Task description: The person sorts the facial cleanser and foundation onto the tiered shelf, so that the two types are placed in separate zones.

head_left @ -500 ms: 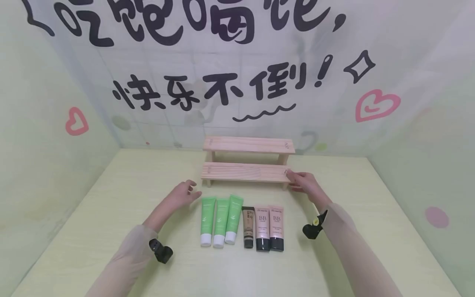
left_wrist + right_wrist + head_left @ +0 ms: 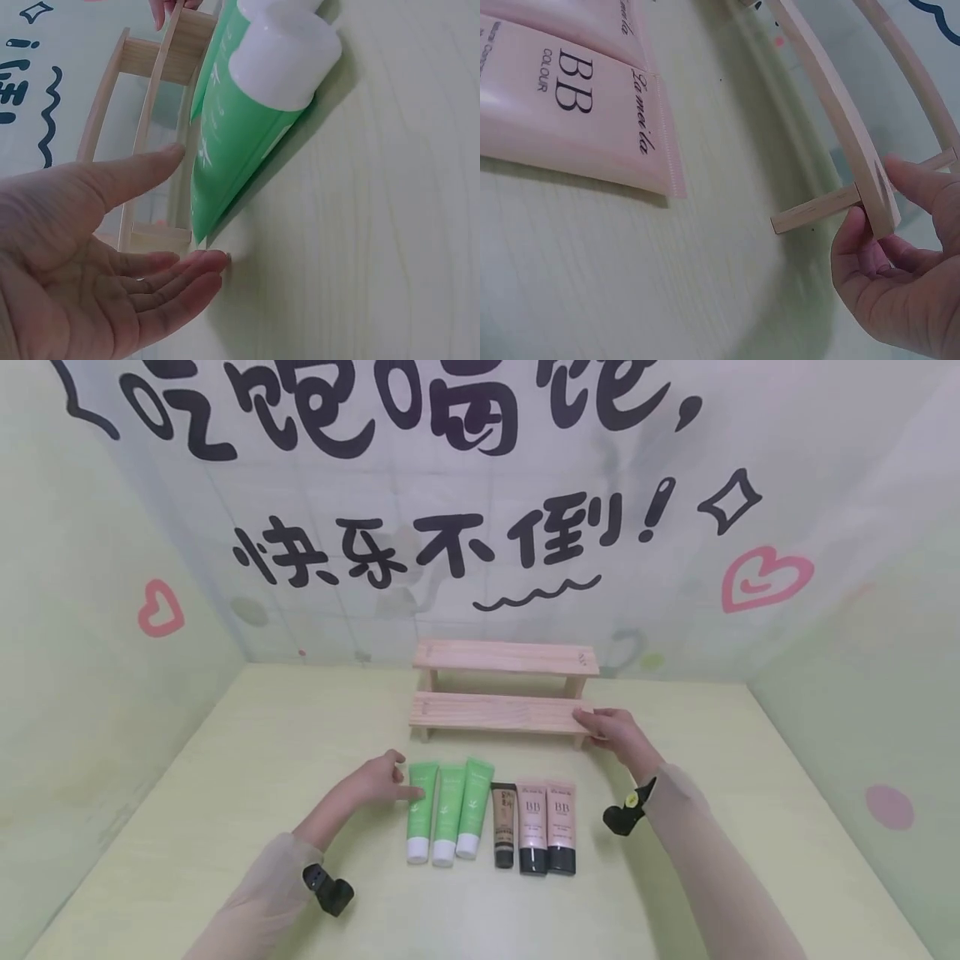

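My right hand [image 2: 621,737] grips the right end of the lower step of a two-tier wooden rack [image 2: 491,713], thumb on top and fingers curled beneath. The right wrist view shows this grip around the plank [image 2: 855,142]. By the flat end of the leftmost green tube [image 2: 420,827] is my left hand [image 2: 371,783], its thumb overlapping the tube in the head view. From the left wrist, thumb and fingers stand apart around the end of that green tube [image 2: 240,142], which has a white cap [image 2: 285,56]. Two more green tubes [image 2: 448,814] lie right beside it.
Right of the green tubes lie a small brown tube [image 2: 504,818] and two pink BB tubes [image 2: 532,818] with black caps. Behind the rack hangs a printed backdrop [image 2: 352,618] at the rear of the pale wooden table [image 2: 315,718].
My left hand has come nearer the leftmost green tube, its thumb now over it. The right hand keeps hold of the rack's lower step, its thumb shifted slightly left. The view has tilted a little.
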Available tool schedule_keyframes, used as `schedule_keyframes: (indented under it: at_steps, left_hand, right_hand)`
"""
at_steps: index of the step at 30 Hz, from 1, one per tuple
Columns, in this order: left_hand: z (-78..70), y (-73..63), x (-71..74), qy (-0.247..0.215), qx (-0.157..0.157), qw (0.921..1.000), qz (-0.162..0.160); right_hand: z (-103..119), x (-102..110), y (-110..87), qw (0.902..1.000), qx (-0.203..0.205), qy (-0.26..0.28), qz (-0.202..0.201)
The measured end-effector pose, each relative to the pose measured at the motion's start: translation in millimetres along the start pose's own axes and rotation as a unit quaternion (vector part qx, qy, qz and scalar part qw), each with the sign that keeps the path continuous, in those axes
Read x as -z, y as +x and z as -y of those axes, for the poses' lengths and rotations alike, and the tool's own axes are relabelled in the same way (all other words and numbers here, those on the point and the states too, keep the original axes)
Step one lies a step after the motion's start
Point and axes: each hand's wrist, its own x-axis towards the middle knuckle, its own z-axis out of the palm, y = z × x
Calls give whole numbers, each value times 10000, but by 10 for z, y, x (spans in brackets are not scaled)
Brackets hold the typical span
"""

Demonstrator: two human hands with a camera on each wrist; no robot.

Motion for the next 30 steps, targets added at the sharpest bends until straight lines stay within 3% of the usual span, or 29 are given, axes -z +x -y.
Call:
schedule_keyframes:
  at_steps: [8,19,30]
  left_hand:
    - [-66,-82,-97,4,85,10000,28]
    - [-109,-32,-141,-53,222,9995,203]
    - [-93,-28,-254,-386,157,9988,275]
  right_hand:
    - [-14,-29,32,9989,-232,388,-86]
    - [18,-15,28,9983,-299,503,-7]
    - [28,-59,-17,9952,-460,822,-250]
